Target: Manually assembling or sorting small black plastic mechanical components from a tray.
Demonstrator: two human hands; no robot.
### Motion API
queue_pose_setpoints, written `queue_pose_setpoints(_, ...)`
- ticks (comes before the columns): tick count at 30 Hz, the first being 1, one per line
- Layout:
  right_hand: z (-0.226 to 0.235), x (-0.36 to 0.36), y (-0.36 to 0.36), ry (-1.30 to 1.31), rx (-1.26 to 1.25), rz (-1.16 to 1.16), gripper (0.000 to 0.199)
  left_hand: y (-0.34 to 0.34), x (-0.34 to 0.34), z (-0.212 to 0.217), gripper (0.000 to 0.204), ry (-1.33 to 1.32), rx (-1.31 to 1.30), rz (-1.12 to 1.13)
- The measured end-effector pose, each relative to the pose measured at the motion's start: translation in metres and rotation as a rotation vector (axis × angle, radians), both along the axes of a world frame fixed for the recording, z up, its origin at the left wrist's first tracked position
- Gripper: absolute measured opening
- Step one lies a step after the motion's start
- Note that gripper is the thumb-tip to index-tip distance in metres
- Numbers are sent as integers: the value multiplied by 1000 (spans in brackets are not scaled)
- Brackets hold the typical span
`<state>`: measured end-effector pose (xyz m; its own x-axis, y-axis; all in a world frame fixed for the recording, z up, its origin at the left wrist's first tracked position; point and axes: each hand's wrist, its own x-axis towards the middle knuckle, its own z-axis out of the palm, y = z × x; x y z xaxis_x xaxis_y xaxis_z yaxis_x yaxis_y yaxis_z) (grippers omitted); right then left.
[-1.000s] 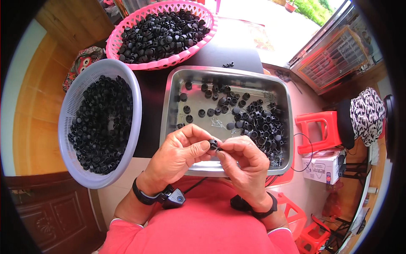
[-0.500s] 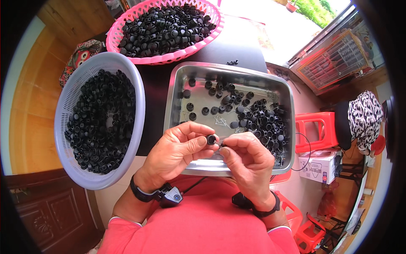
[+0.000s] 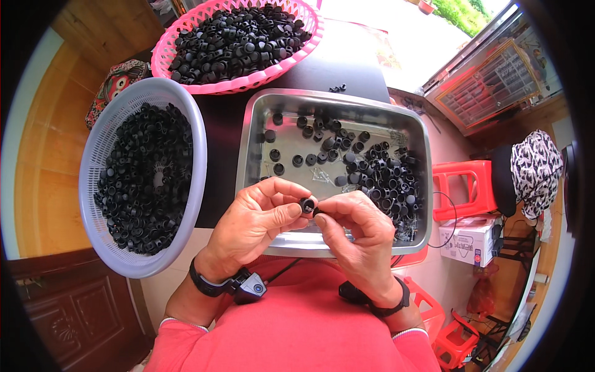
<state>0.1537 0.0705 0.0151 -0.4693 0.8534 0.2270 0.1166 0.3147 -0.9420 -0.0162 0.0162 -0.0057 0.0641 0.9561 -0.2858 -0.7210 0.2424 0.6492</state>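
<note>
Between the thumb and fingers of my left hand is a small round black plastic cap, its hollow side partly showing. My right hand pinches a tiny dark piece right against the cap; its kind is mostly hidden by the fingertips. Both hands are over the near side of a steel tray. Loose black caps crowd the tray's right half, and several more stand scattered at its left. Small thin metallic pieces lie among them.
At the left stands a pale blue-grey basket full of black plastic parts. Behind it is a pink basket, also heaped. Tiny black bits lie beyond the tray. Red stools and a white box are on the right.
My right fingers have come closer to the left ones, bringing the tiny piece against the cap. The cap has turned slightly. The whole view has shifted a little.
</note>
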Motion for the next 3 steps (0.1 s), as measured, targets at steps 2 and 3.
queue_pose_setpoints(2, 1, 0, 0, -18, 10, -3, 19, -1, 0, 0, 19, 49, 16, -10)
queue_pose_setpoints(3, 0, 0, 0, -16, 9, 1, 19, -1, 0, 0, 19, 49, 15, -10)
